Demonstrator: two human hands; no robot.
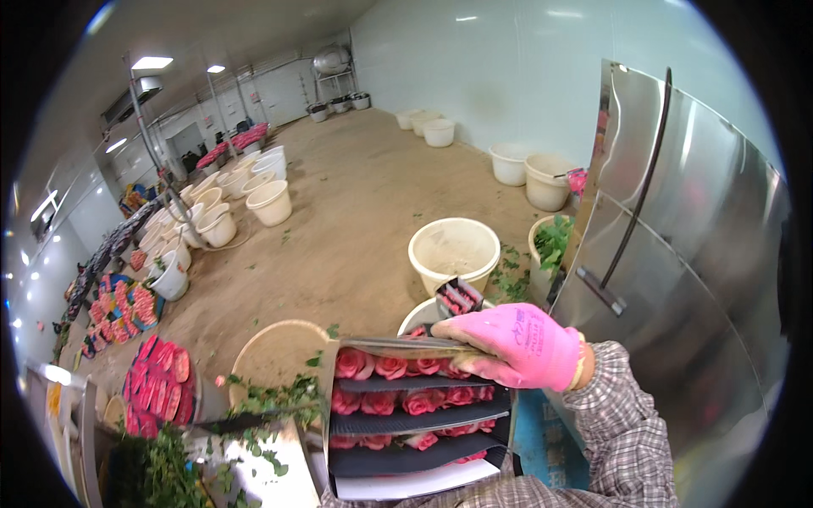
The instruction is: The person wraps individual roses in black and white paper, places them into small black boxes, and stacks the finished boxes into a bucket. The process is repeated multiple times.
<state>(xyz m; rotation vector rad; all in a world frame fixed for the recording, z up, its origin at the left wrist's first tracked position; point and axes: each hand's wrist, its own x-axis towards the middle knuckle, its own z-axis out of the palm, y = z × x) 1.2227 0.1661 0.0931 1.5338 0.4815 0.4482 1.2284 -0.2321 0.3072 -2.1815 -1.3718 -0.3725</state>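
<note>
My right hand (517,346), in a pink knit glove with print on it, grips the far upper edge of a rose bundle (422,403) directly in front of me. Pink roses lie there in stacked rows, separated by dark corrugated sheets (413,421), with a white sheet (413,486) at the near side. A wrapper surrounds the rows. My left hand is out of view. Plaid cloth shows below the bundle. Just beyond my glove is a smaller dark-wrapped flower bundle (458,297) above a white bucket (416,312).
A cream bucket (454,247) stands ahead. Cut leaves (282,400) lie at the lower left, near a bucket of red-wrapped bundles (162,381). More buckets (216,225) line the left. A stainless steel panel (686,222) with a black-handled tool (635,197) rises at right.
</note>
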